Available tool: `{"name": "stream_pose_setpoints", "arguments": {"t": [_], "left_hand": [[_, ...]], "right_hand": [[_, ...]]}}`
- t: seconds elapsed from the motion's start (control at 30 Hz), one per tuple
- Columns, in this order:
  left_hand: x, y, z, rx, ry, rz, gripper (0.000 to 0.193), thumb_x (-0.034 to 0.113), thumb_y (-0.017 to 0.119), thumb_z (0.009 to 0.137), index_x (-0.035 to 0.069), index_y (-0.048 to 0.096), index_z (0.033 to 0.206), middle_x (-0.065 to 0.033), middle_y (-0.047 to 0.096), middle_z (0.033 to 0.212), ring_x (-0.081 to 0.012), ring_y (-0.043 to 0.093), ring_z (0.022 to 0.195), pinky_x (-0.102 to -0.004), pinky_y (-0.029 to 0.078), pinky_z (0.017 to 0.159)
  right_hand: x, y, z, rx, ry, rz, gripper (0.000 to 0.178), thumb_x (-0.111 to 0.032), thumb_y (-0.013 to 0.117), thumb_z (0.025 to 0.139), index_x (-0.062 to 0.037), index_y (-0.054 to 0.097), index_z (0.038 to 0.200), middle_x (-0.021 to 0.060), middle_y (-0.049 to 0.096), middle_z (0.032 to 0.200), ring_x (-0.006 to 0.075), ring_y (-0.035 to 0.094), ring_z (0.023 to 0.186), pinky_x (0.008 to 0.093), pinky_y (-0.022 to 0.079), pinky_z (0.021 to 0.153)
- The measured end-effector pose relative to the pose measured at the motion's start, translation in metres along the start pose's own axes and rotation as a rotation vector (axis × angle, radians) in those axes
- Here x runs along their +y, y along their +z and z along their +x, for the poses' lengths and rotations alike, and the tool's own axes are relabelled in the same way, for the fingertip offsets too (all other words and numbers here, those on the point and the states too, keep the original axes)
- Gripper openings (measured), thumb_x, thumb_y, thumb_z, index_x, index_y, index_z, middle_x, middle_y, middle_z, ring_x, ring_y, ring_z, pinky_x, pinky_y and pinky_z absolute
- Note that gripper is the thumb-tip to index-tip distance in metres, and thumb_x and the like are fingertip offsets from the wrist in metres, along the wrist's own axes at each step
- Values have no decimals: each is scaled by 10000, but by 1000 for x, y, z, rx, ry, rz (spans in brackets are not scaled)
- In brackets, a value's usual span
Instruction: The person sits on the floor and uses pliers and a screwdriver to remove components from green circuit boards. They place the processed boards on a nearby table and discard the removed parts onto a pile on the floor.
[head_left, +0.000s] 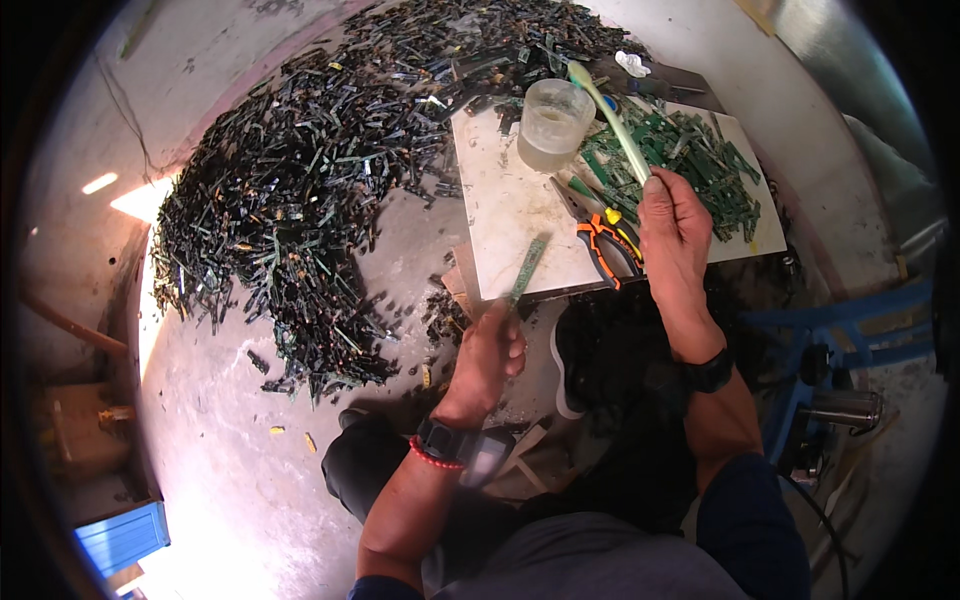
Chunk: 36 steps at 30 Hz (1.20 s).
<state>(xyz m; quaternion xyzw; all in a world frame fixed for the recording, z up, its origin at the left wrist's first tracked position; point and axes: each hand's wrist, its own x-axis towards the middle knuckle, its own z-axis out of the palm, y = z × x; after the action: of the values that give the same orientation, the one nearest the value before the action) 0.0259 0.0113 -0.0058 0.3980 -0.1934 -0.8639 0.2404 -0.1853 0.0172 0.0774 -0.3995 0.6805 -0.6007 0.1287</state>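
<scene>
My left hand point(485, 365), closed, grips the lower end of a narrow green circuit board strip point(528, 268) in front of the white board point(490, 230). In my closed right hand point(676, 225) is a long pale-green stick point(622, 133) like a brush handle; its rounded far end reaches beside a clear plastic cup point(552, 125) of cloudy liquid. I cannot make out bristles. Orange-and-black pliers point(598, 237) lie on the board left of my right hand, with a yellow-and-black handled tool point(622, 228) against them. Several green strips point(700, 165) are heaped beyond that hand.
A wide pile of dark strips point(300, 190) covers the floor to the left and back. A crumpled white piece point(632, 64) lies past the board. Blue metal framing point(850, 340) stands at the right, and a blue box point(122, 540) at the lower left. My shoe point(567, 365) is near the board's edge.
</scene>
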Motion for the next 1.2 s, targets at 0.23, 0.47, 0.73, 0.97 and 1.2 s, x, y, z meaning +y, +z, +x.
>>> {"name": "stream_pose_setpoints", "arguments": {"t": [0.23,0.47,0.73,0.97,1.2], "left_hand": [[1,-2,2,-27,-37,-17,340,383,428,941,113,424,735,-5,397,574,-113,348,466,-239,281,440],[6,-1,-2,-80,4,-99,336,379,424,943,124,406,726,8,370,579,-104,312,478,-235,270,450],[9,-1,-3,-183,51,-190,333,388,465,944,132,404,741,22,356,591,-89,300,469,-215,278,440],[10,-4,-2,-276,55,-243,320,378,420,949,149,391,728,28,341,600,-90,293,479,-229,270,468],[9,-6,0,-183,30,-182,321,372,402,956,148,395,727,23,355,596,-94,293,469,-227,272,458]], "right_hand": [[-18,-3,-2,-144,226,335,165,-154,497,948,-3,535,1001,-30,453,673,21,357,539,177,296,446],[-10,-25,0,-557,237,69,209,-210,530,939,-7,576,916,-56,435,626,10,360,522,188,286,439],[-6,-57,8,-800,307,-101,186,-191,564,909,-6,582,917,-43,455,621,18,385,501,197,314,425],[11,-53,6,-969,23,-183,146,-121,544,909,16,575,947,-12,495,664,47,414,557,218,345,492],[9,-51,10,-880,103,-184,171,-160,568,907,9,579,880,-36,454,607,34,384,471,216,317,418]]}}
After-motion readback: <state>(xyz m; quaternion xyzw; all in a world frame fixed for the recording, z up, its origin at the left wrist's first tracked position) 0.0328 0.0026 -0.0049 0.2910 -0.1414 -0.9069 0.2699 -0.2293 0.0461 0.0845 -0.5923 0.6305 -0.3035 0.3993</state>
